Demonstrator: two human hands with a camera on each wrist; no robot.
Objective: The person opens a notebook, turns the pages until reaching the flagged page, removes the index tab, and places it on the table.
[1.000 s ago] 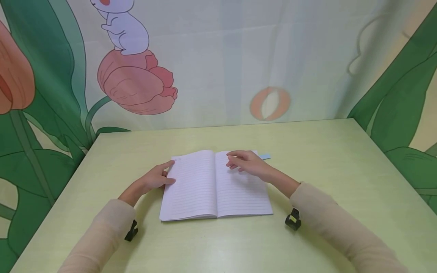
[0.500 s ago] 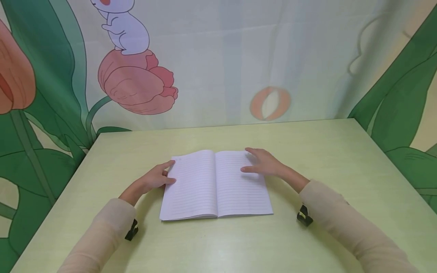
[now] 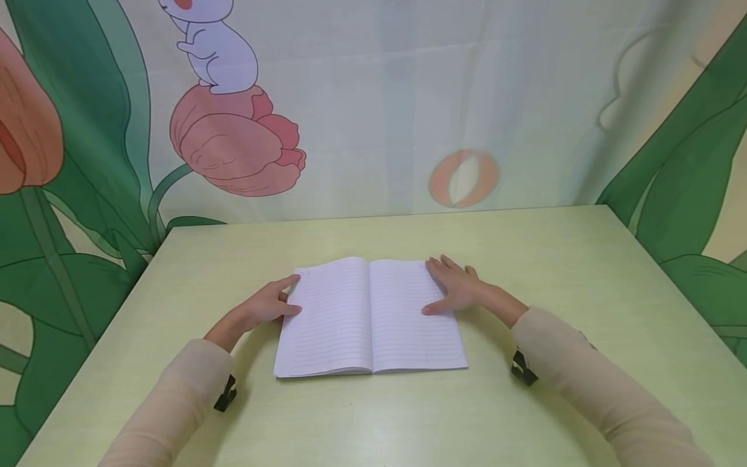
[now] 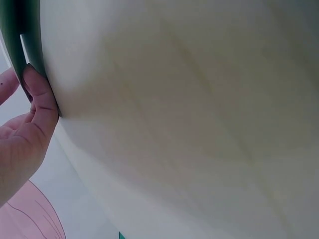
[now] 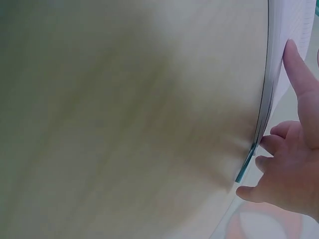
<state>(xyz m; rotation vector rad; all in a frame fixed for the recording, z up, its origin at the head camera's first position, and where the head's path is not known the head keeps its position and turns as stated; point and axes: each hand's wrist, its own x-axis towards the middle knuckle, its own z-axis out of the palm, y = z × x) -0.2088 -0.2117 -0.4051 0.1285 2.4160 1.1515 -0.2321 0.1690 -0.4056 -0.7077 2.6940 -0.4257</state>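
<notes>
Hands [image 3: 265, 303] on notebook [image 3: 332, 331], right fingers [image 3: 436, 268] spread.

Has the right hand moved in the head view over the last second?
Yes: the right hand has shifted rightward, away from the fold of the notebook, to its right edge.

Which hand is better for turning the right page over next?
Probably the right hand: its spread fingers are by the outer edge of the right page. The left hand is at the outer edge of the left page, so it would have to reach across.
</notes>
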